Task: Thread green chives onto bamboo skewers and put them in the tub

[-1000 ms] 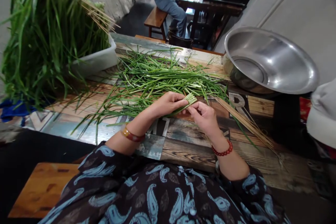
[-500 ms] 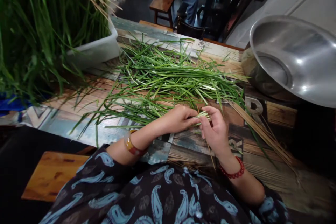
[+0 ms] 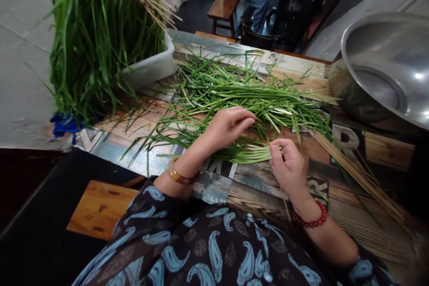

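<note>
My right hand [image 3: 288,165] is closed round the pale stem ends of a small bunch of Chinese chives [image 3: 250,153] lying low over the table. A thin tan stick [image 3: 284,201] runs beneath that hand toward my body. My left hand [image 3: 231,126] hovers above the bunch's green part, thumb and forefinger pressed together; whatever might be between them is too small to make out. Just beyond both hands spreads a loose heap of chives [image 3: 241,91]. Several more tan sticks [image 3: 358,176] lie to the right of my right hand.
A white plastic tub [image 3: 150,69] packed with tall chives [image 3: 100,40] stands at the left, sticks on top. A large steel bowl [image 3: 365,94] is at the right. Past the table are a wooden stool [image 3: 224,4] and a seated person's leg [image 3: 256,2]. Another stool [image 3: 100,210] is lower left.
My left hand has let go of the stem ends and risen away to the left. The right hand keeps its hold on the bunch. The view has turned slightly left.
</note>
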### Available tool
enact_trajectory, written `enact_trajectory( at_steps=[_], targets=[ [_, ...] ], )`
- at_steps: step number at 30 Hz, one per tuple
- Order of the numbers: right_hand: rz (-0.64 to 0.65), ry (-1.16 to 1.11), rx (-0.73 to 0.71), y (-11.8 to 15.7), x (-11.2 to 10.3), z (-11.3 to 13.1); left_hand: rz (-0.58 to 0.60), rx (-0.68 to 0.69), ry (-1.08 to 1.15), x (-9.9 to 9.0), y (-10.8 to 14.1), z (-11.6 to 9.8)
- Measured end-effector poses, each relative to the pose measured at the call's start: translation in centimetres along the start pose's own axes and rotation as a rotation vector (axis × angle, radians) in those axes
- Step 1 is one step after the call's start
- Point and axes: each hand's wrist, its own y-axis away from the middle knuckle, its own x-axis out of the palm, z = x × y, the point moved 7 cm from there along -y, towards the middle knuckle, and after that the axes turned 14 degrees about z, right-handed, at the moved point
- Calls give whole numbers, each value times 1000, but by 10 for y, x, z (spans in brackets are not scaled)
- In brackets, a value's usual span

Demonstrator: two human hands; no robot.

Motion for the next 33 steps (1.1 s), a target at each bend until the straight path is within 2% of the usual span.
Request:
enact_trajectory(
  at_steps=[1,4,6,9,11,14,16,18,20,23,27,30,33],
  targets=[
    [1,28,-13,-1,0,3,10,-31,-63,-5,0,5],
    [-5,103,-56,-4,0,12,174,-125,-227,-11,3,20],
    [-18,122,-87,-5,0,15,220,-186,-346,-21,9,29],
    [-35,136,-120,-6,-1,16,193,-260,-496,-44,12,42],
    [-38,146,-130,-6,0,16,148,-253,-521,-58,4,51],
    [-47,170,-129,-6,1,14,91,-160,-515,-72,-23,63],
    [-60,182,-126,-7,0,14,64,-158,-516,-78,-42,71],
    [-65,180,-127,-7,0,13,57,-157,-531,-80,-53,70],
    [-59,168,-130,-8,1,13,34,-128,-564,-80,-52,57],
    [-50,152,-161,-7,2,16,51,-38,-569,-69,-29,26],
    [-84,179,-243,0,-3,29,344,61,-385,-28,15,-3],
    [-138,214,-272,7,-13,36,518,-18,-412,-5,44,-3],
    [-175,232,-255,8,-19,37,552,-174,-560,-8,67,9]
  ],
)
